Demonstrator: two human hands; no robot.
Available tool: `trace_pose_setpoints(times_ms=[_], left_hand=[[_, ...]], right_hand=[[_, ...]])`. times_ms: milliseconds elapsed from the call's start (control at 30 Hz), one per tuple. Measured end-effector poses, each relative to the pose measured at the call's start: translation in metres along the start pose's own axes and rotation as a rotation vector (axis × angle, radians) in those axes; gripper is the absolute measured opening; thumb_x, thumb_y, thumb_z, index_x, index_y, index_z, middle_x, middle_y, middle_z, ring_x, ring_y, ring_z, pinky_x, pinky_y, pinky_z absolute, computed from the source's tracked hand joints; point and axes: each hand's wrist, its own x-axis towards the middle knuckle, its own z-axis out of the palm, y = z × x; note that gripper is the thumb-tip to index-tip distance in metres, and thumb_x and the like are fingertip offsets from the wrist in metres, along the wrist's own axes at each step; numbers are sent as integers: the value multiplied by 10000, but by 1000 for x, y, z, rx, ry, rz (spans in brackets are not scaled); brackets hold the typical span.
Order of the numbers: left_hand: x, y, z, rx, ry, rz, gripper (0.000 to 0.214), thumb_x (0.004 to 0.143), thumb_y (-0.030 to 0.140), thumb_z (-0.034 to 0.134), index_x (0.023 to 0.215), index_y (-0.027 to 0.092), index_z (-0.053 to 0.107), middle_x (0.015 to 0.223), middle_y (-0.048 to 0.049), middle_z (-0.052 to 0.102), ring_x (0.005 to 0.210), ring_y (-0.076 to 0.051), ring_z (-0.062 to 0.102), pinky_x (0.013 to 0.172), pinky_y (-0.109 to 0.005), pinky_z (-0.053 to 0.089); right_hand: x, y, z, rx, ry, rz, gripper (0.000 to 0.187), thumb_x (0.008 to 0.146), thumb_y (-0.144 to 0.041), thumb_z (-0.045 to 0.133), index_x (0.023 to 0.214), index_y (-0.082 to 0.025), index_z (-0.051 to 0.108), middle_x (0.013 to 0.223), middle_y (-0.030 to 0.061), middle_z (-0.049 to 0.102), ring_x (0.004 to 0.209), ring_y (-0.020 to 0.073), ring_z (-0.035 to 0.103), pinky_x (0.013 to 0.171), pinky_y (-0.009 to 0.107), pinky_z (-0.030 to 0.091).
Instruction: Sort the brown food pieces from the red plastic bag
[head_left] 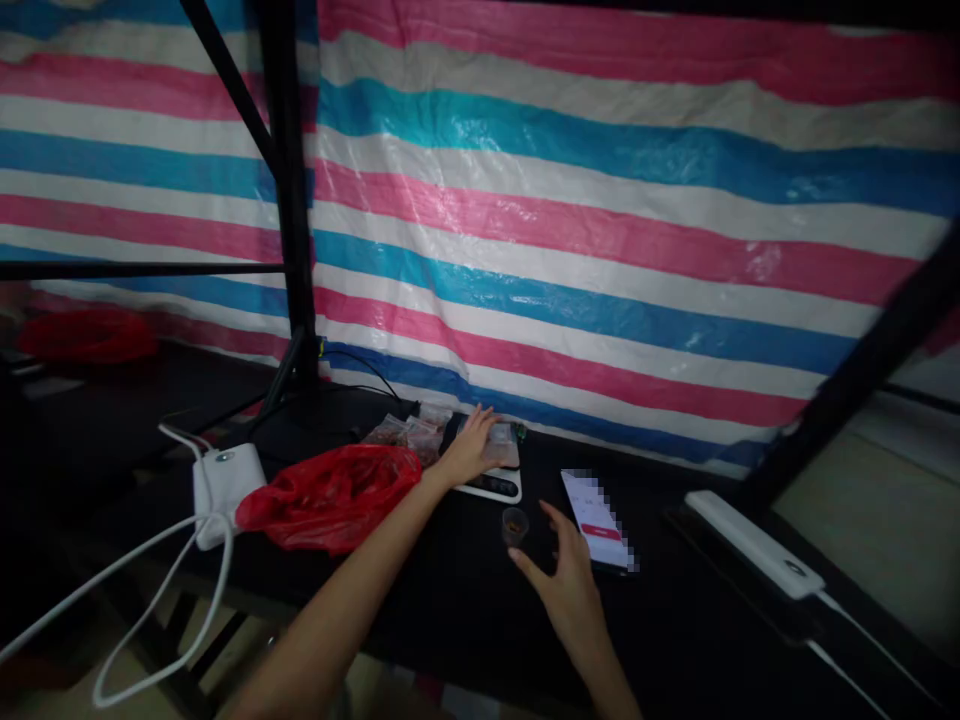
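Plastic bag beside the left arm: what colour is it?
Red. The bag shows best in the head view, crumpled on the dark table.

Our left arm is stretched far forward, bare left forearm (360,590) running diagonally up from bottom-left, wrist straight. Bare left hand (474,445) is palm down, fingers (487,415) extended and slightly fanned, lying flat, not curled round anything. Our right arm is much less extended: bare right forearm (611,670) enters at the bottom edge, angled up-left. Bare right hand (571,585) sits nearer to us than the left, palm facing down-left, digits loosely spread, thumb (525,570) stuck out leftward. Both hands unclenched, well apart.
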Motion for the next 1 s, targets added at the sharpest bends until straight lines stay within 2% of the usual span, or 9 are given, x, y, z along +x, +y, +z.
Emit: trace_pose_setpoints(times_ms=[100, 200, 267, 367, 500, 667, 833, 900, 1000], left_hand=[[25, -17, 1, 54, -202, -122, 878, 564, 534, 659, 1265, 107, 350, 1400, -221, 170, 1302, -365, 13, 998, -573, 75], [38, -24, 3, 59, -280, -179, 793, 563, 527, 662, 1217, 144, 429, 1343, -207, 320, 1275, -380, 166, 969, -607, 29], [39, -27, 4, 40, -253, -158, 634, 610, 498, 640, 1132, 160, 513, 1234, -170, 473, 1210, -348, 323, 981, -580, 48], [36, -29, 6, 9, -118, -120, 479, 638, 465, 627, 1016, 173, 584, 1117, -118, 569, 1114, -295, 438, 995, -513, 130], [31, -30, 6, -72, -6, -141, 519, 596, 448, 665, 1035, 182, 585, 1014, -71, 613, 990, -241, 512, 938, -408, 288], [25, -20, 2, -290, 51, -154, 526, 565, 454, 687, 988, 147, 632, 939, -78, 635, 886, -226, 548, 825, -334, 388], [17, -5, -8, -830, -11, -221, 508, 649, 411, 649, 1058, 116, 592, 933, -93, 648, 827, -192, 585, 751, -286, 434], [17, -1, -11, -985, -31, -243, 536, 637, 392, 668, 1085, 112, 576, 976, -103, 642, 863, -199, 588, 771, -288, 438], [19, 1, -11, -1119, 11, -261, 528, 607, 382, 696, 1051, 111, 601, 1023, -111, 631, 952, -219, 569, 841, -301, 419]], right_hand=[[7, 7, 8, -187, -71, -37, 554, 633, -392, 622, 1150, -249, 483, 1186, 49, 508, 1102, 277, 436, 879, 418, 381], [11, 2, 13, -279, -57, -13, 447, 676, -402, 576, 1104, -286, 521, 1182, 34, 523, 1089, 288, 449, 827, 443, 385], [15, 0, 14, -285, -52, 5, 352, 699, -397, 549, 1041, -314, 549, 1160, 14, 542, 1083, 281, 460, 813, 446, 382], [16, 0, 14, -269, -54, 18, 325, 695, -377, 552, 1016, -325, 548, 1114, -1, 574, 1054, 266, 490, 814, 438, 376], [13, 0, 16, -268, -57, 29, 442, 670, -336, 579, 1105, -313, 503, 1096, 14, 590, 1053, 264, 498, 839, 452, 356], [17, 6, 16, -141, -132, 19, 305, 674, -288, 571, 978, -288, 582, 1010, 18, 632, 999, 255, 546, 866, 462, 368], [60, 5, 1, 307, -123, -39, 431, 655, -261, 589, 1061, -217, 448, 1075, 85, 611, 911, 213, 611, 805, 381, 462], [87, -6, -8, 288, -89, -85, 401, 629, -241, 614, 994, -215, 450, 1041, 85, 628, 851, 208, 631, 768, 369, 478], [126, -29, -18, 75, -107, -228, 344, 621, -207, 611, 942, -226, 488, 963, 36, 652, 865, 202, 621, 764, 361, 470]])
